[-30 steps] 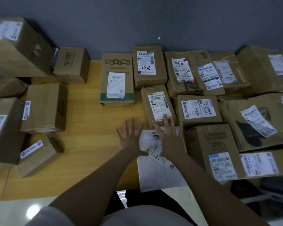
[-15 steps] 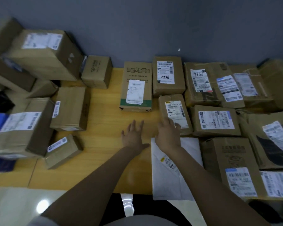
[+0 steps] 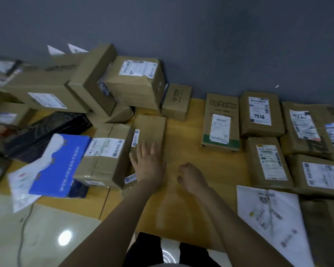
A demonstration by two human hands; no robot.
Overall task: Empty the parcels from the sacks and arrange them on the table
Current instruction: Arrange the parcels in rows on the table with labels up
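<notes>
Fingers (image 3: 141, 153) of the left hand (image 3: 148, 166) are straight and spread over the near end of a plain brown cardboard box (image 3: 150, 128) at centre frame. Whether they press on it cannot be told. The right hand (image 3: 191, 176) hangs just beside it over the bare yellow wooden table (image 3: 181, 135), fingers loosely curled and holding nothing.

At the right of the frame, brown labelled parcels (image 3: 266, 162) lie flat in close rows, with a white plastic mailer bag (image 3: 268, 218) below them. At the left, boxes lean in a jumble around a blue and white carton (image 3: 60, 162). No sack is in view.

The step looks like arranging. The next move probably calls for gripping the plain box and setting it squarely beside the rows.
</notes>
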